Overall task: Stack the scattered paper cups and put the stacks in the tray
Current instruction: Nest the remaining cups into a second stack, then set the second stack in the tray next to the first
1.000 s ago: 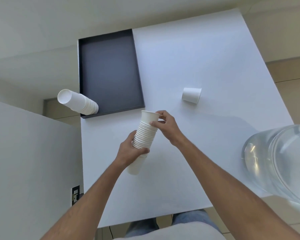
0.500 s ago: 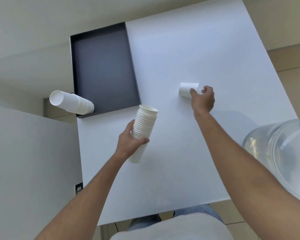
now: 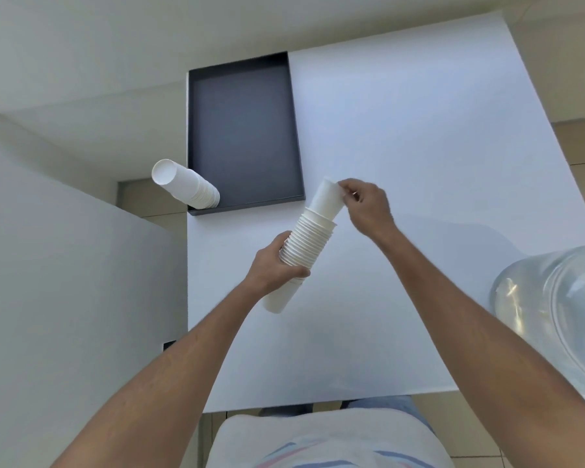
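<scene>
- Head view: we see the white worktop (image 3: 419, 136) from above, with our left hand (image 3: 273, 269) wrapped around the lower middle of a tall stack of paper cups (image 3: 304, 244), held in the air and leaning toward 1 o'clock.
- Our right hand (image 3: 365, 206) pinches the rim of a single paper cup (image 3: 326, 199) between thumb and fingertips; that cup's base sits partly inside the mouth of the held stack, tilted the same way.
- The held stack hovers over the worktop near the middle of the view, just at 4 o'clock from the near right corner of the tray (image 3: 298, 130).
- The dark tray lies at 11 o'clock from our hands, along the worktop's left edge.
- A second stack of cups (image 3: 186, 189) lies on its side at the tray's near left corner, its rim end inside the tray, its closed base end sticking out past the worktop edge toward 10 o'clock.
- A clear water jug (image 3: 561, 319) bulges in at 3 o'clock, beside our right forearm.
</scene>
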A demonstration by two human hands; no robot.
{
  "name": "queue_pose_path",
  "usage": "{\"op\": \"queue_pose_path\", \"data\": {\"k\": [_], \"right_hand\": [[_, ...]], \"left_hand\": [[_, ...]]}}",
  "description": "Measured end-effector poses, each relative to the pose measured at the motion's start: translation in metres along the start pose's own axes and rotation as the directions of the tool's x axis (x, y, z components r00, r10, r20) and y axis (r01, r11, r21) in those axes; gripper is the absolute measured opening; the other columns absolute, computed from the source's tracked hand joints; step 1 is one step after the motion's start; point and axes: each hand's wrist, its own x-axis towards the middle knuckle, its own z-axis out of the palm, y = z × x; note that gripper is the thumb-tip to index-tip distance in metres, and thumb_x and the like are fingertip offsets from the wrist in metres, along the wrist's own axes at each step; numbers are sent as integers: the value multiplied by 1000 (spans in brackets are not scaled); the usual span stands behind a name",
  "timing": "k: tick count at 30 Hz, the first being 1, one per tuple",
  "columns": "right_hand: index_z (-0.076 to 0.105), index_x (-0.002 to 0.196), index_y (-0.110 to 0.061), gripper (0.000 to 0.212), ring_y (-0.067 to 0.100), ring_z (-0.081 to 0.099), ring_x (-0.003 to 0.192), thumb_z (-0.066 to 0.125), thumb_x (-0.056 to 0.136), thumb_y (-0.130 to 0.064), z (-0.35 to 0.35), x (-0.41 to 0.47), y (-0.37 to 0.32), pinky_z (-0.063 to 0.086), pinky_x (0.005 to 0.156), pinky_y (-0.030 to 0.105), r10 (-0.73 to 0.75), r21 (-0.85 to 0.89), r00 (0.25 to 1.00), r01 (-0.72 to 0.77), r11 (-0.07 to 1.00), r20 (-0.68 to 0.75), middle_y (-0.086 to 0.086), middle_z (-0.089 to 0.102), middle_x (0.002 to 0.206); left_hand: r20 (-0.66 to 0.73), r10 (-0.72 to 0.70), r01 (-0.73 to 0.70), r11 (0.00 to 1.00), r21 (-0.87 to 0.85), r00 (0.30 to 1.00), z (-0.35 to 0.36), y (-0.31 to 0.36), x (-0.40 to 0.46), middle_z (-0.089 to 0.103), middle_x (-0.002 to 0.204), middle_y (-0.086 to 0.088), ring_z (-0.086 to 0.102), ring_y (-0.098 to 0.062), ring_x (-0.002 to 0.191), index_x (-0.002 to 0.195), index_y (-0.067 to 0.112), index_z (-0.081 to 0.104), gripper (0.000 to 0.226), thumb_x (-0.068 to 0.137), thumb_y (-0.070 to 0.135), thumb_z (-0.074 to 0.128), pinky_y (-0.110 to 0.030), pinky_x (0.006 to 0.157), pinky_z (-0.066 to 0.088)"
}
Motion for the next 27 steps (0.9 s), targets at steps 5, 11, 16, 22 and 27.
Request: {"op": "queue_pose_path", "data": {"k": [5,11,16,22,27], "right_hand": [[71,101,-19,24,21,59,81,49,94,-11,18,-29,-24,47,77,35,-18,38,981,10,999,195,1,70,88],[53,132,-20,35,17,55,107,44,101,-34,51,-53,-36,45,100,43,-17,74,943,-8,997,331,0,57,129],[21,152,-25,85,18,41,133,63,85,-55,84,-63,-48,38,110,41,25,90,915,-67,994,403,-3,26,155],[36,146,-21,70,21,44,130,60,88,-52,110,-43,-68,40,108,43,132,122,915,-192,974,382,1,38,148],[52,126,-22,47,22,54,112,50,91,-54,123,-11,-92,49,93,42,117,94,920,-163,982,373,0,57,125]], "left_hand": [[-21,0,0,1000,-17,1000,-13,-5,-9,64,105,9,62,-14,94,124,40,51,73,56,37,77,-33,79,53],[-33,-63,57,985,-164,997,-31,-17,-18,65,107,5,63,-15,96,124,37,52,70,59,41,77,-36,82,55],[83,-128,152,863,-482,988,-55,-26,-26,69,110,-12,71,-25,85,121,19,56,58,70,42,72,-39,71,59],[213,-231,308,551,-776,949,-89,-28,-23,64,104,-27,63,-45,83,123,2,53,44,90,29,44,-45,74,53],[173,-206,226,268,-937,963,-110,-17,-19,59,113,-29,59,-54,96,112,-9,53,42,81,10,31,-50,76,57]]}}
